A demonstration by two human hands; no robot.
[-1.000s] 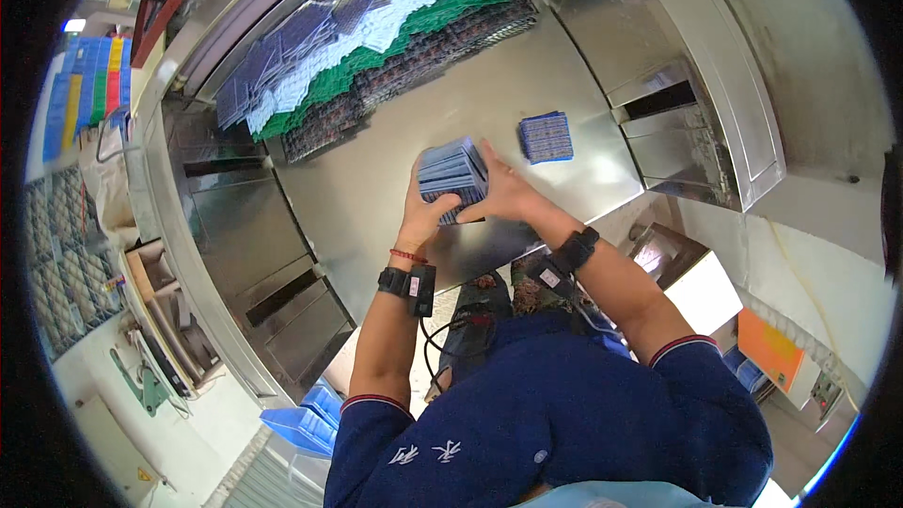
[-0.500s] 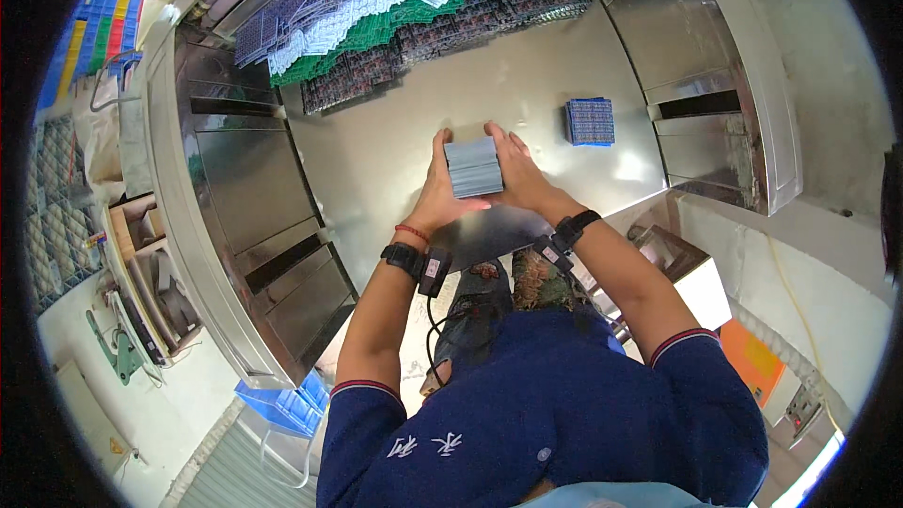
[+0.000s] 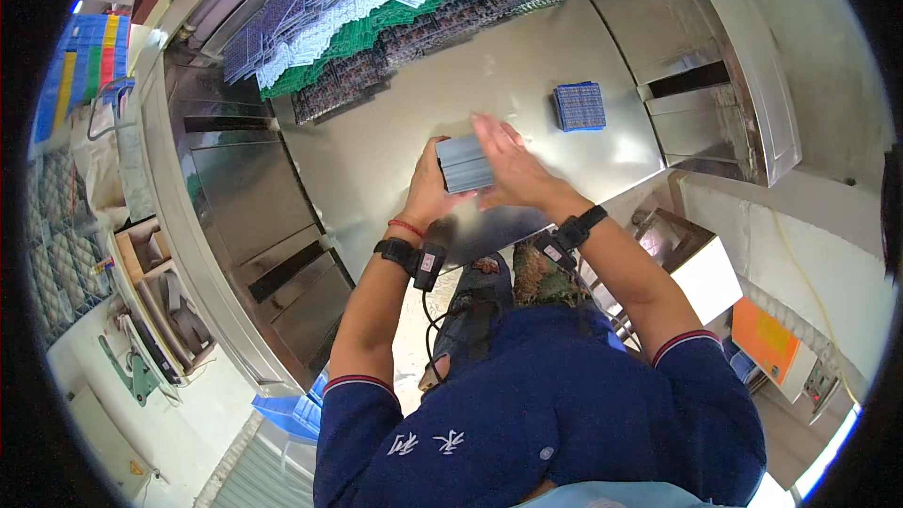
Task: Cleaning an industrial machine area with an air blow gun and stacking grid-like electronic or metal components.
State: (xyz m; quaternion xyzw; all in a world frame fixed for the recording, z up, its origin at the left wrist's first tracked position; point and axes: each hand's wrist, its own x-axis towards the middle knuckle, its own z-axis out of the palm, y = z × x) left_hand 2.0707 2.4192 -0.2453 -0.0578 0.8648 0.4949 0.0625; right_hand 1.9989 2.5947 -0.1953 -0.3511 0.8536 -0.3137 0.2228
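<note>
A thick stack of thin grey-blue sheets (image 3: 465, 167) is held above the metal table, its layered edges facing me. My left hand (image 3: 431, 184) is closed around its left side, with the thumb along the near side. Against or just beside the right side is my right hand (image 3: 515, 169), its fingers stretched out flat and slightly blurred, the tips reaching past the far right corner. The right palm's contact with the stack is hidden. To the right on the table sits a squared stack of blue-edged patterned pieces (image 3: 579, 106).
Along the table's back lie overlapping rows of dark (image 3: 343, 85), green (image 3: 404, 30) and whitish sheets (image 3: 324, 36). Metal side panels (image 3: 235, 179) flank the metal tabletop (image 3: 376, 146). A blue crate (image 3: 292, 412) is at lower left, an orange panel (image 3: 767, 339) at lower right.
My right hand has shifted, its fingers now lying flatter and raised over the stack's right side. The stack has tilted slightly in my left hand. The whole view has shifted a little.
</note>
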